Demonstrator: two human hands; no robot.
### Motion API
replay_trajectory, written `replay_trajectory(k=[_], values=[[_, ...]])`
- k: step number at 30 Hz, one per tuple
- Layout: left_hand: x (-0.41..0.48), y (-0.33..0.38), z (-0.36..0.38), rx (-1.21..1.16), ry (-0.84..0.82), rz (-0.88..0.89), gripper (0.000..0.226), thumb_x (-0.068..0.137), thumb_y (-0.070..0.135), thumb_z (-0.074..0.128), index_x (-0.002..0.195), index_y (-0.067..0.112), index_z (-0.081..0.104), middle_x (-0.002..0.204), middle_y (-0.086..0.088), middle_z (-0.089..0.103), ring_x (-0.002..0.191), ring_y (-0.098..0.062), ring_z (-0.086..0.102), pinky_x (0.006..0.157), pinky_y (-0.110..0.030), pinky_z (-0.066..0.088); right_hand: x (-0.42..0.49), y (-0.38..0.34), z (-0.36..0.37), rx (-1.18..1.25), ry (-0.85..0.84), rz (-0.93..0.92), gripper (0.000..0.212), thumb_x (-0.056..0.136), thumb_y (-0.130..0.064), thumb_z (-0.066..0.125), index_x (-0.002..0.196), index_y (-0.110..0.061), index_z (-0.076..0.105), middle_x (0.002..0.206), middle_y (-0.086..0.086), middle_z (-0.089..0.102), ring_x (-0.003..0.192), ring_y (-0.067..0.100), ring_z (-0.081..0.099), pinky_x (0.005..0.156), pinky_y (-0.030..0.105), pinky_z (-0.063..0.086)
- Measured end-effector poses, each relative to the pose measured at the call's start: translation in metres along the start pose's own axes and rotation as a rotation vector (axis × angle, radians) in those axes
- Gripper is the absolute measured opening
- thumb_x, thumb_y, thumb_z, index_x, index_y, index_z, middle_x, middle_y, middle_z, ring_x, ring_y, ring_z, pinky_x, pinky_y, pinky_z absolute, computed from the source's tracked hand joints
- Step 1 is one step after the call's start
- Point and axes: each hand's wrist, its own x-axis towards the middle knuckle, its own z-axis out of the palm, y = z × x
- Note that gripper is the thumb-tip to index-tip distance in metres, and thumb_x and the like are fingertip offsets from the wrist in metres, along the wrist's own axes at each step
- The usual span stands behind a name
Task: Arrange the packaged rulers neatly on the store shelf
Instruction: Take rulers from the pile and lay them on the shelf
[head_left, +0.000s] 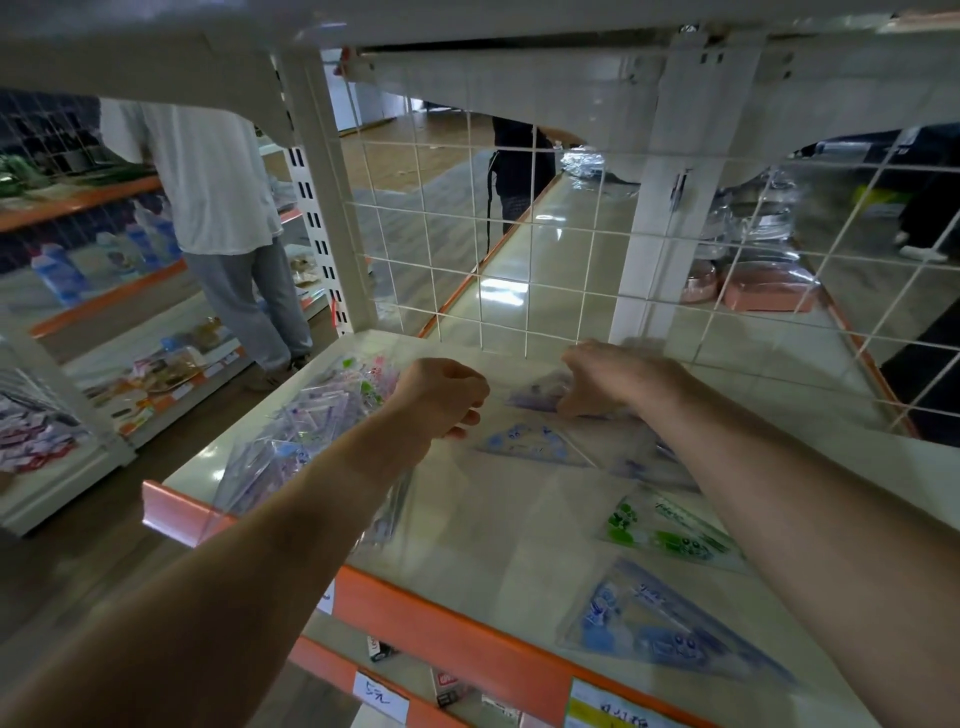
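Both my arms reach over a cream shelf (493, 525) with an orange front lip. My right hand (613, 376) pinches the top of a clear ruler packet with purple print (540, 392) near the back wire grid. My left hand (441, 397) is curled, its fingertips at the edge of a clear packet with a blue set square (530, 441). A heap of packaged rulers (311, 431) lies at the shelf's left. A green-printed packet (670, 530) and a blue-printed packet (660, 634) lie flat at the right front.
A white wire grid (519, 270) backs the shelf, and the shelf above (467, 31) hangs low overhead. A person in a white shirt (218, 197) stands in the left aisle by other shelves. Price tags (379, 701) sit on the orange lip below.
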Motion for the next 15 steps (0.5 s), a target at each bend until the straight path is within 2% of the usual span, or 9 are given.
replay_trajectory(k=[3, 5, 7, 10, 12, 15], values=[[-0.005, 0.006, -0.012, 0.020, 0.018, 0.019, 0.008, 0.088, 0.012, 0.061, 0.091, 0.009, 0.067, 0.081, -0.006, 0.064, 0.066, -0.015, 0.061, 0.065, -0.030, 0.055, -0.015, -0.004, -0.008, 0.079, 0.058, -0.042, 0.059, 0.086, -0.038, 0.062, 0.134, -0.015, 0.039, 0.131, 0.010, 0.044, 0.115, 0.029, 0.048, 0.084, 0.033, 0.039], [-0.012, 0.010, -0.025, 0.036, 0.025, 0.045, 0.006, 0.087, 0.011, 0.060, 0.086, 0.009, 0.066, 0.078, -0.008, 0.064, 0.064, -0.016, 0.060, 0.061, -0.030, 0.054, -0.037, -0.017, -0.020, 0.199, 0.123, -0.119, 0.068, 0.085, -0.040, 0.064, 0.142, -0.018, 0.035, 0.139, 0.009, 0.041, 0.123, 0.027, 0.046, 0.094, 0.034, 0.039], [-0.022, 0.013, -0.039, 0.068, 0.037, 0.074, 0.007, 0.087, 0.009, 0.059, 0.082, 0.010, 0.065, 0.076, -0.008, 0.063, 0.061, -0.017, 0.059, 0.056, -0.026, 0.051, -0.060, -0.036, -0.026, 0.326, 0.174, -0.190, 0.063, 0.086, -0.034, 0.065, 0.142, -0.020, 0.039, 0.137, 0.006, 0.046, 0.114, 0.020, 0.050, 0.089, 0.029, 0.040], [-0.039, 0.014, -0.061, 0.161, 0.068, 0.109, 0.009, 0.088, 0.008, 0.059, 0.083, 0.007, 0.065, 0.073, -0.008, 0.063, 0.062, -0.018, 0.059, 0.063, -0.031, 0.054, -0.090, -0.068, -0.023, 0.520, 0.180, -0.247, 0.051, 0.087, -0.029, 0.064, 0.135, -0.021, 0.048, 0.123, 0.001, 0.056, 0.099, 0.015, 0.053, 0.080, 0.025, 0.039], [-0.051, 0.011, -0.076, 0.241, 0.108, 0.116, 0.012, 0.087, 0.008, 0.059, 0.091, 0.001, 0.067, 0.078, -0.013, 0.064, 0.068, -0.021, 0.059, 0.069, -0.034, 0.054, -0.103, -0.088, -0.013, 0.626, 0.145, -0.224, 0.045, 0.086, -0.029, 0.064, 0.129, -0.022, 0.053, 0.113, 0.000, 0.058, 0.101, 0.019, 0.057, 0.083, 0.028, 0.044], [-0.062, 0.004, -0.098, 0.319, 0.115, 0.128, 0.017, 0.086, 0.008, 0.058, 0.097, -0.002, 0.068, 0.083, -0.015, 0.063, 0.071, -0.021, 0.059, 0.064, -0.030, 0.050, -0.116, -0.115, 0.007, 0.786, 0.094, -0.154, 0.042, 0.081, -0.028, 0.067, 0.121, -0.018, 0.057, 0.100, 0.000, 0.054, 0.093, 0.018, 0.056, 0.079, 0.029, 0.044]])
